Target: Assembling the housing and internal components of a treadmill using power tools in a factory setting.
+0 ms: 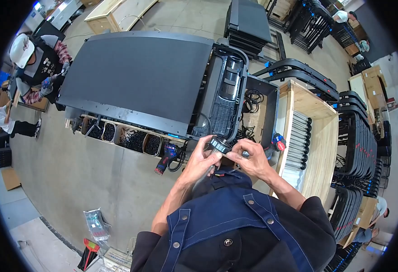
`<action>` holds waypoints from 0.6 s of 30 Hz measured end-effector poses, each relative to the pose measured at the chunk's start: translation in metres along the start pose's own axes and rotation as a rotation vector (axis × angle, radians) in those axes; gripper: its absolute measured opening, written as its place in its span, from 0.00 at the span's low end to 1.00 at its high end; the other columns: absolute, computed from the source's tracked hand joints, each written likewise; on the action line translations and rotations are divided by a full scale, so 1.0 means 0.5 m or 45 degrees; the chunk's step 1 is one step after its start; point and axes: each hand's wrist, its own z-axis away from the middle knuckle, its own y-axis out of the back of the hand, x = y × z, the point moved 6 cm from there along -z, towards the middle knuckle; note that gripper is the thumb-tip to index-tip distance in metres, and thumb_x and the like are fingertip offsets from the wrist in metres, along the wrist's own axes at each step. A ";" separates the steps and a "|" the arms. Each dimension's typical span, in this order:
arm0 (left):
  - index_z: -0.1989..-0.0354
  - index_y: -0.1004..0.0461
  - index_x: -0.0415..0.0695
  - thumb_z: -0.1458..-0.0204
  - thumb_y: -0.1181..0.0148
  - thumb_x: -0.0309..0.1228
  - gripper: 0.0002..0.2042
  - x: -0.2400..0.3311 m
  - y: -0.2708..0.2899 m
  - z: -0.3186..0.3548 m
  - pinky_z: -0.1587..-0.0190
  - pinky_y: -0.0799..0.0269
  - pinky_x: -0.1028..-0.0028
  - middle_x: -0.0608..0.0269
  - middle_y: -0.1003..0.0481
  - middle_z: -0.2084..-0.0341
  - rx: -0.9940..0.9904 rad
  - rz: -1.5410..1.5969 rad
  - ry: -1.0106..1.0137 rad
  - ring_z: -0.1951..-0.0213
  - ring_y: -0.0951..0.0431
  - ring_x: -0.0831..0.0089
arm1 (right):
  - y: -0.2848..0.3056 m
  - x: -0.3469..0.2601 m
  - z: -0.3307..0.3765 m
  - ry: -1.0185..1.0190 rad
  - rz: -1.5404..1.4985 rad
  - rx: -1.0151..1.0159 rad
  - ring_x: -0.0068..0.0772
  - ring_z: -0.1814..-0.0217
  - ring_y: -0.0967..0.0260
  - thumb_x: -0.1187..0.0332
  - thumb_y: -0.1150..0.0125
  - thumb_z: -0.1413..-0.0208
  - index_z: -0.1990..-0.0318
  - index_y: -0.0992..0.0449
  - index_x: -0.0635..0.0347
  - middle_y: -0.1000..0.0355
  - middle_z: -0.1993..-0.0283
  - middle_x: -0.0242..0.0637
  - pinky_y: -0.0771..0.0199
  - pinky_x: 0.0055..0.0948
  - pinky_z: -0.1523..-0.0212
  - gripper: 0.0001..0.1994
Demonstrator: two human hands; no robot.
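Close in front of my chest, my left hand (pixel 201 159) grips a short round black piece (pixel 219 144) with white marks on its side, fingers and thumb around its left edge. A greyish tube or strip hangs below this piece, partly hidden by my fingers. My right hand (pixel 251 157) is closed in a pinch at the piece's right edge; what sits between its fingertips is too small to make out. Just beyond both hands stands a treadmill-like machine with a wide black deck (pixel 140 72) and an open motor bay (pixel 226 90) at its right end.
Bins of screws (pixel 133 138) line the machine's near side, with a cordless driver (pixel 165 158) hanging there. Another driver (pixel 278 143) lies at right, beside a wooden crate (pixel 317 131) of metal rollers. Black cables (pixel 253 99) fill a tray. A co-worker (pixel 36 68) holds a tool at far left.
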 end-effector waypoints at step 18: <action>0.50 0.23 0.43 0.43 0.36 0.40 0.17 0.435 -0.170 -0.408 0.50 0.29 0.56 0.53 0.25 0.62 0.422 -1.696 -1.040 0.55 0.24 0.53 | 0.209 0.357 -0.380 -0.391 -0.430 0.606 0.35 0.57 0.24 0.50 0.28 0.47 0.49 0.27 0.63 0.22 0.60 0.42 0.25 0.39 0.54 0.28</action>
